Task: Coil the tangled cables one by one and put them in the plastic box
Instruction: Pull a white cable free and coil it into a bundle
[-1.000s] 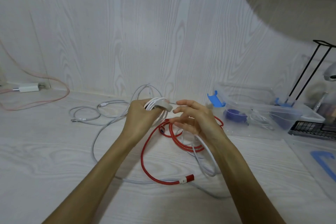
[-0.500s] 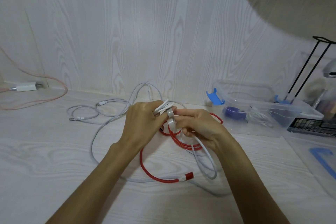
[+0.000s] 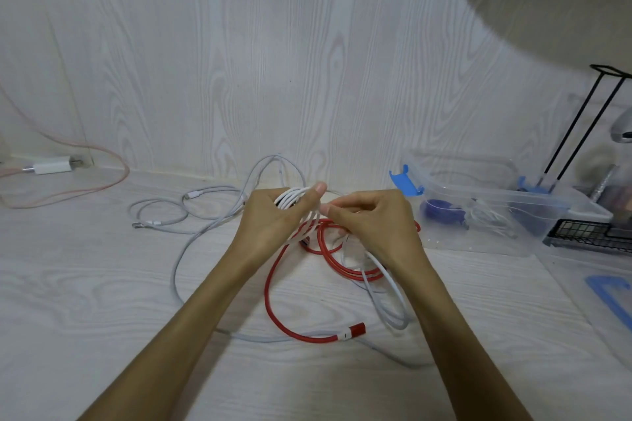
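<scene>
While the left hand (image 3: 273,215) grips a bundle of white cable (image 3: 290,199) loops, thumb pressed across the top, the right hand (image 3: 372,219) is curled just beside it, fingertips pinching what seems to be the same cable's loose end, though the exact hold is hidden. Both hands hover above the tabletop (image 3: 102,318), over the rest of the tangle: a red cable (image 3: 273,301) looping under them with its plug end lying nearer the camera, a grey cable (image 3: 178,270) sweeping wide to the left, and a second white lead (image 3: 386,284) trailing below the right wrist. Well to the right stands the plastic box (image 3: 506,215), open, blue latch up, with a purple coil and a white one already inside, so the job looks partly done with at least three cables left. The main risk, as I judge it, is the coil springing apart if the thumb eases before the tail is tucked or wrapped; stiff loops like these want to fan out. A second risk is strands hanging from the bundle catching the red cable beneath and dragging it along when the coil is carried right toward the box. A white charger (image 3: 51,167) with a pink cord sits far left by the wall. No brand, label or writing can be read anywhere.
</scene>
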